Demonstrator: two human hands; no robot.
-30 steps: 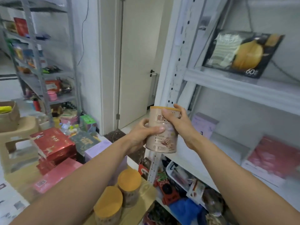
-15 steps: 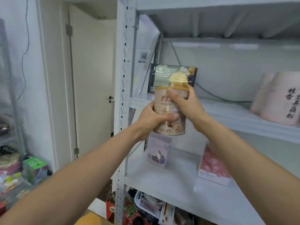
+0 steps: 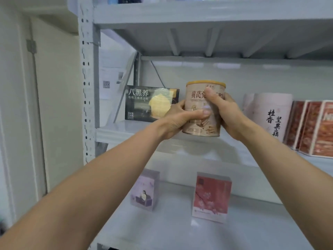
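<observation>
A beige can (image 3: 196,98) with a yellow lid and Chinese lettering is held upright in front of the middle shelf (image 3: 126,134) of a white metal rack. My left hand (image 3: 178,120) grips its left side, thumb across the label. My right hand (image 3: 227,114) grips its right side, thumb pressed on the front. The can's base sits at about the level of the shelf's front edge; whether it touches the shelf is unclear.
On the same shelf a black box (image 3: 144,103) stands to the left and a pale pink canister (image 3: 270,114) and red boxes (image 3: 313,127) to the right. The shelf below holds a lilac box (image 3: 145,190) and a pink box (image 3: 211,197). A door (image 3: 57,105) lies left of the rack.
Both hands have carried the can upward and to the right, from beside the rack's post to the middle shelf between the black box and the pink canister. The view has risen with them.
</observation>
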